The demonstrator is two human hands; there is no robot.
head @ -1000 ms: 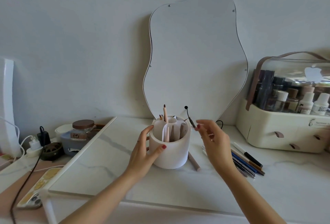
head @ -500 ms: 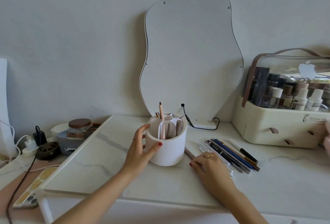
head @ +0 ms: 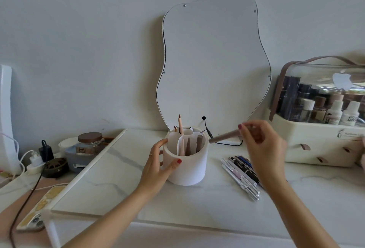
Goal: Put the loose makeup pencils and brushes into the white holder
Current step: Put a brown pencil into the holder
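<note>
A person's left hand (head: 158, 165) wraps around the white holder (head: 186, 165) standing mid-table near the back edge, while the right hand (head: 262, 145) pinches a brown pencil (head: 224, 136) just beside its rim, above loose pencils (head: 242, 174) lying to the right.

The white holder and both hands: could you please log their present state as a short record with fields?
holder: white round divided holder, upright on the marble tabletop, several pencils inside
left hand: grip around the holder's side
right hand: pinching a brown makeup pencil, its tip at the holder's rim
still loose: row of pens and pencils right of the holder
</note>
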